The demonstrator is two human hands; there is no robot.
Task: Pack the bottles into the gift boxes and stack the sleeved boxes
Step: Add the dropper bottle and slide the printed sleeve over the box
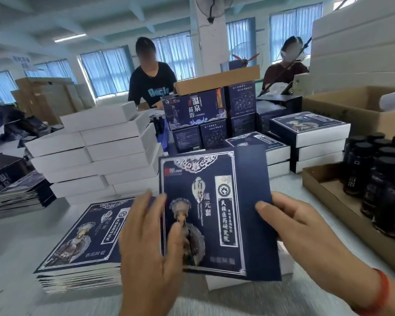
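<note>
I hold a flat navy printed sleeve [235, 201] up in front of me, above the table. My left hand [151, 245] grips its left edge, thumb on the printed face. My right hand [301, 231] pinches its right edge with the thumb on top. Under the sleeve a white gift box [226, 282] lies on the table, mostly hidden. A pile of flat sleeves [82, 242] lies to the left. Dark bottles [383, 179] stand in a cardboard tray [328, 190] at the right. Sleeved boxes [310, 135] are stacked behind.
White unsleeved boxes [96, 156] are piled at the back left. Navy cartons [205, 119] stand stacked in the middle. An open cardboard carton [342, 106] sits at the right. Two people work across the table. More flat sleeves [16, 192] lie at the far left.
</note>
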